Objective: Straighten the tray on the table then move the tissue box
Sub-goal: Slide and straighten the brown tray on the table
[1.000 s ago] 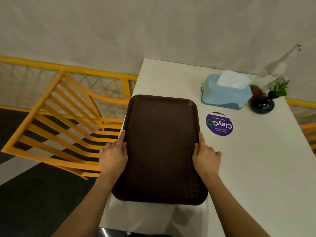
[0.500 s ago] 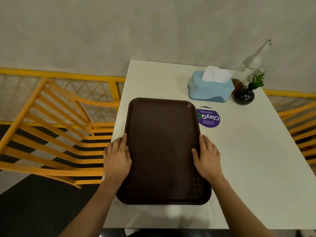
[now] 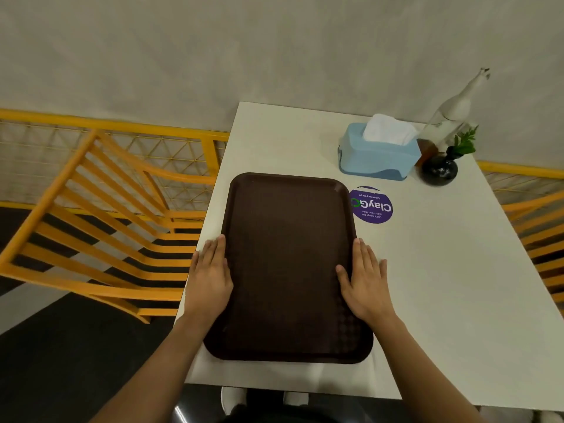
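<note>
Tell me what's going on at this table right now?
A person has both hands flat along the long edges of a dark brown tray on the white table, left hand and right hand. The blue tissue box sits untouched beyond it, beside a round purple sticker and a small dark vase.

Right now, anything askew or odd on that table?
Nothing much. The brown tray lies flat, roughly square to the table edge, slightly rotated at most. The blue tissue box sits upright; nothing spilled.
</note>
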The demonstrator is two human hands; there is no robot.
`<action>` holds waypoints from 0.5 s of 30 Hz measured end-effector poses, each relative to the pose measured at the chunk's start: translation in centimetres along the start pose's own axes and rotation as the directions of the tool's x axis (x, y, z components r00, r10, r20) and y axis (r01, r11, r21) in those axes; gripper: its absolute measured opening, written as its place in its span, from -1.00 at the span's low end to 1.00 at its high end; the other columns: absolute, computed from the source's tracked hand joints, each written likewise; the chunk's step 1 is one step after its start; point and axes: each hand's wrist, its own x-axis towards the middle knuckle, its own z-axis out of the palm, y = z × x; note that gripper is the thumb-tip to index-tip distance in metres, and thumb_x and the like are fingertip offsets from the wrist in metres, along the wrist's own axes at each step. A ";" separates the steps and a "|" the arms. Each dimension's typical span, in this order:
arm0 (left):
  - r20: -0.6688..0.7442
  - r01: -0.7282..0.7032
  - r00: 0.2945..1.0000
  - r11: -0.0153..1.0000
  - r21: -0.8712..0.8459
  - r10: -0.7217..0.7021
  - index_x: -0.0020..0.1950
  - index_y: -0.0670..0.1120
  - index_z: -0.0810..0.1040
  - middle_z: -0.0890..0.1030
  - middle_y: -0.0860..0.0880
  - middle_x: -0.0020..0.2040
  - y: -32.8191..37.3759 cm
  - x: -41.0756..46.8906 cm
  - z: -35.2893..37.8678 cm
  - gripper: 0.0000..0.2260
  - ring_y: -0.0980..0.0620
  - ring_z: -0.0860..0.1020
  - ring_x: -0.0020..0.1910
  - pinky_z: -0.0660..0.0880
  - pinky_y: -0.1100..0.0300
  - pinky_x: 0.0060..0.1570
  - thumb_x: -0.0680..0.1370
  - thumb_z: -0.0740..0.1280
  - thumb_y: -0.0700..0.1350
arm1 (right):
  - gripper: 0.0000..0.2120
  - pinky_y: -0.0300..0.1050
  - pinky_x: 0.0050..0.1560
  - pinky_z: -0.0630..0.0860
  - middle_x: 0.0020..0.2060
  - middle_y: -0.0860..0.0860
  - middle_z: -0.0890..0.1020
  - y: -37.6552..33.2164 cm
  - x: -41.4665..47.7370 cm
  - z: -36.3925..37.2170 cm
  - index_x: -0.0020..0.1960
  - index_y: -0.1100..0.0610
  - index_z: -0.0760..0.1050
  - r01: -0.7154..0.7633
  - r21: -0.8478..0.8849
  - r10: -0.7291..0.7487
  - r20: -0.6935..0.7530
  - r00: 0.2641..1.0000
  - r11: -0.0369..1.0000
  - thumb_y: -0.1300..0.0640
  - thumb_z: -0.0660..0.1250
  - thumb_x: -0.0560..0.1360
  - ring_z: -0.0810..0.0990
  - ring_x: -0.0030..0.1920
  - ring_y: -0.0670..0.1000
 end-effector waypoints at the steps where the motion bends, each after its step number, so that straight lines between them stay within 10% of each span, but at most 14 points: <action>1: 0.009 0.004 1.000 1.000 0.002 -0.004 0.60 -0.16 0.22 0.38 -0.17 0.53 0.0 0.5 -0.1 -0.54 -0.11 0.26 0.56 0.10 -0.06 0.56 0.68 0.12 -0.15 | -0.31 0.21 0.56 -0.10 0.64 0.07 0.05 -0.1 0.3 0.0 0.66 0.11 -0.13 -0.001 0.009 0.001 0.002 1.000 1.000 -0.20 -0.02 0.67 -0.01 0.62 0.11; 15: 0.062 -0.004 0.998 1.000 -0.010 0.004 0.62 -0.13 0.17 0.37 -0.17 0.52 0.2 3.8 -0.3 -0.52 -0.12 0.33 0.51 0.20 -0.07 0.53 0.69 0.11 -0.11 | -0.32 0.21 0.57 -0.04 0.62 0.08 0.13 -1.1 2.7 -0.5 0.65 0.10 -0.05 -0.048 0.026 0.048 -0.002 0.999 0.999 -0.21 0.03 0.66 0.06 0.61 0.13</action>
